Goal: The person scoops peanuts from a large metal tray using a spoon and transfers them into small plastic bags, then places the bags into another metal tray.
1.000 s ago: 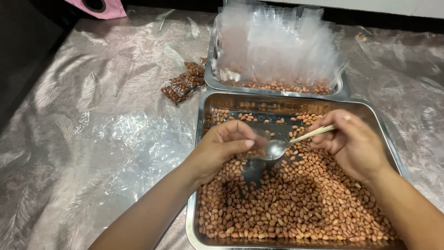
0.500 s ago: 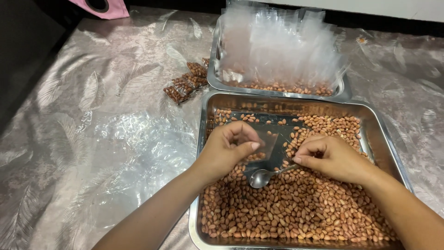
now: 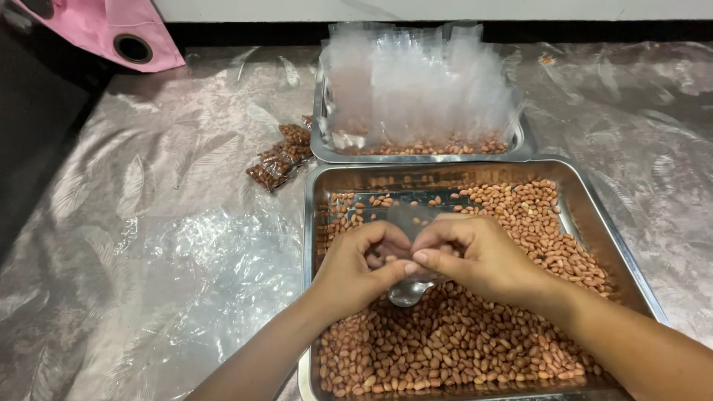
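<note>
My left hand [image 3: 355, 269] and my right hand [image 3: 479, 256] meet over a steel tray [image 3: 313, 223] full of peanuts [image 3: 460, 341]. Both pinch a small clear plastic bag [image 3: 405, 220] between their fingertips. The bag's lower part is hidden by my fingers, and its contents cannot be made out. A metal spoon [image 3: 407, 295] lies on the peanuts just under my hands, with only its bowl showing.
A second steel tray [image 3: 324, 152] behind holds a stack of empty clear bags [image 3: 423, 96] and some peanuts. Several filled peanut packets [image 3: 281, 160] lie left of it on the shiny plastic table cover [image 3: 148, 223]. A pink object [image 3: 111, 33] sits at the far left corner.
My right hand put the spoon down on the peanuts and moved left to join my left hand on the clear bag.
</note>
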